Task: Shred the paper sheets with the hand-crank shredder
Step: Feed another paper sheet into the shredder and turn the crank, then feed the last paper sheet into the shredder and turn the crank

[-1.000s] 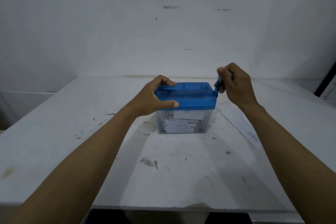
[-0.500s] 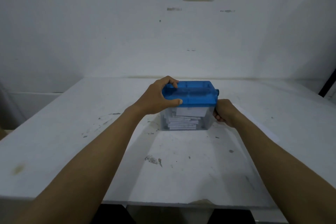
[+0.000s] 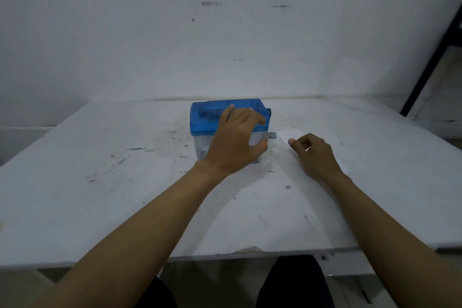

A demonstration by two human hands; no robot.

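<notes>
Shredder (image 3: 212, 117): stands on the worktop (image 3: 125, 195), midway between the left and right edges and toward the far edge. Blue lid on top, clear bin (image 3: 201, 145) beneath; the bin's contents are not legible here. A short grey stub (image 3: 272, 135) projects from its right side.

Left hand (image 3: 236, 142): reaches across the front right corner of the shredder. The fingers are spread and lightly bent over the lid, and the thumb lies against the bin's front. The hand is blurred, so I cannot tell whether it actually grips the unit or only rests on it.

Right hand (image 3: 313, 155): just right of the shredder, apart from it, and down on the paper sheet (image 3: 291, 134). The fingers are curled and pinch the sheet against the thumb, with white paper showing between them.

Paper sheet: lies flat on the worktop beside the shredder's right side, its far corner near the stub.

Worktop surface: white, with dark scuffs left of the shredder and toward the near edge.
</notes>
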